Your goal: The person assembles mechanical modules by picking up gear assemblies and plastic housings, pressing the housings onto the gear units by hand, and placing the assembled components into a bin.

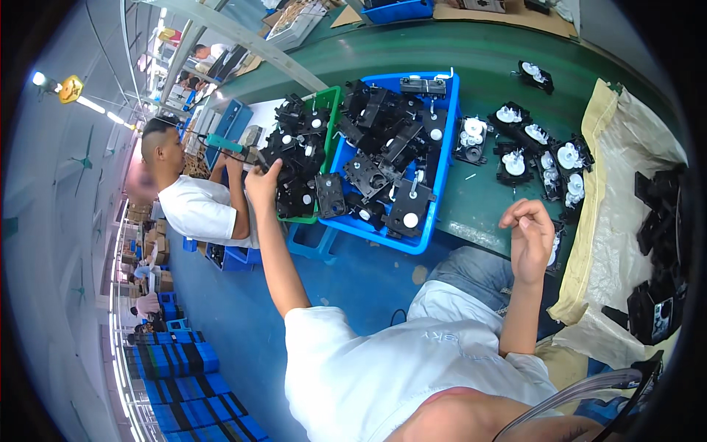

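My left hand [261, 186] is stretched far out at the left edge of a green bin [329, 110] of black mechanism parts [296, 158]. Its thumb stands out, while the other fingers are partly hidden. A teal and black power screwdriver [224, 144] lies in line with these fingers, in front of a co-worker; whether I hold it cannot be made out. My right hand [530, 239] is raised over the near edge of the green table [471, 210], palm showing and fingers curled toward the thumb. Anything inside them is too small to see. Black gear units [513, 162] with white wheels lie beyond it.
A blue bin [445, 140] heaped with black housings stands between my arms. At right, a pale yellow sack-like sheet [589, 191] borders more black parts [663, 221]. A co-worker in a white shirt [195, 210] sits at left. Blue crates [173, 361] are stacked on the floor.
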The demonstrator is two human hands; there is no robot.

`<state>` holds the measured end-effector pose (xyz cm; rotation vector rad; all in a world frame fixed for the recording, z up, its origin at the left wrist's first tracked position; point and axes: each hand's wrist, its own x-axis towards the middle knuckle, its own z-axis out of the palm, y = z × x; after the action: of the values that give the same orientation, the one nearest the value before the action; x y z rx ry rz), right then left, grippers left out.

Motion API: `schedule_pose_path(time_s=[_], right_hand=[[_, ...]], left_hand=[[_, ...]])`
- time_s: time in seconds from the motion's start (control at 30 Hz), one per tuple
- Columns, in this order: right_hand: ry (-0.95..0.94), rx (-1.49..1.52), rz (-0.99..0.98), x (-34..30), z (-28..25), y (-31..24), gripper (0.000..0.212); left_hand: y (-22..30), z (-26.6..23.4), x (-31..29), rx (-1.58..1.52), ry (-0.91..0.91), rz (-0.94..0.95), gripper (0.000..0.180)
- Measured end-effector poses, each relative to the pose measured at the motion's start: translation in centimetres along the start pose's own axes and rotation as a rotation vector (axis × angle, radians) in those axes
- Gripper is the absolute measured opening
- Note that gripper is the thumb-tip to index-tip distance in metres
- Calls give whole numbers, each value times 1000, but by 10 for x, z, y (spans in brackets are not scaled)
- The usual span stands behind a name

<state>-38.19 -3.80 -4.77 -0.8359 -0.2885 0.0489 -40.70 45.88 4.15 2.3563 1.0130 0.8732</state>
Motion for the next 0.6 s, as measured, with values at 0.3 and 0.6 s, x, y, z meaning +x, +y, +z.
schedule_pose_path(time_s=[0.3,0.6], right_hand=[[62,-137,8,5,6,-11,13],[-261,-33,-41,65,140,-2,40]], left_hand=[[40,25,-25,405,180,350,49],[171,-16,-194,-498,-163,576,43]])
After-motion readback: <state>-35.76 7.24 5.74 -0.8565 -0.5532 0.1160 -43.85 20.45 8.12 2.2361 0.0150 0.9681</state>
